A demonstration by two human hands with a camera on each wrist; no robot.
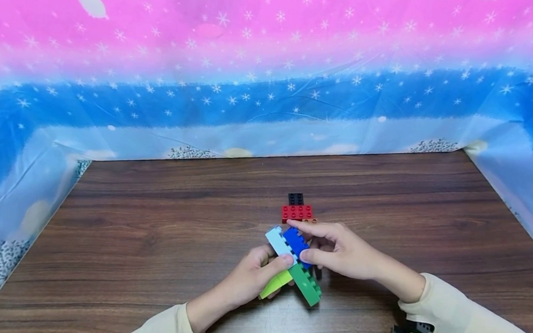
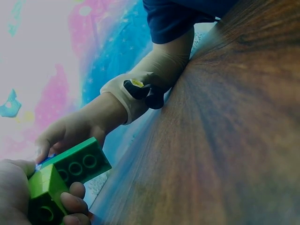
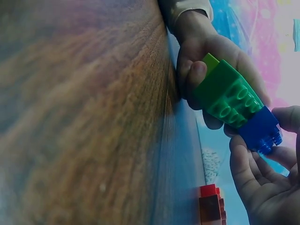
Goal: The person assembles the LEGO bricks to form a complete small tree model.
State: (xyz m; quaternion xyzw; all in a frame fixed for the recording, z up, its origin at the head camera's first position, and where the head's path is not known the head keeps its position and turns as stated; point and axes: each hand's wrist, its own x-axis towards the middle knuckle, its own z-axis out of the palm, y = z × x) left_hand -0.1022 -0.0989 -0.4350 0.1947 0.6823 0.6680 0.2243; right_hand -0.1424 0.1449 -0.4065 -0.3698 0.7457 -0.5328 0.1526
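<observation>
My left hand (image 1: 248,279) grips a joined cluster of toy building bricks above the table, thumb on top. The cluster has a light blue brick (image 1: 275,238), a dark blue brick (image 1: 293,236), a green brick (image 1: 304,287) and a lime brick (image 1: 274,286). My right hand (image 1: 346,252) pinches the dark blue brick between thumb and fingers. In the right wrist view, that blue brick (image 3: 257,130) meets the studded face of the green brick (image 3: 224,91). Left-hand fingers wrap the lime brick (image 2: 46,190) in the left wrist view.
Beyond the hands, a red brick (image 1: 297,211) lies on the wooden table (image 1: 164,231). A black brick (image 1: 295,198) sits behind it and an orange-brown brick (image 1: 311,221) in front, partly hidden by the right hand. A patterned cloth (image 1: 252,98) lines the table's back and sides.
</observation>
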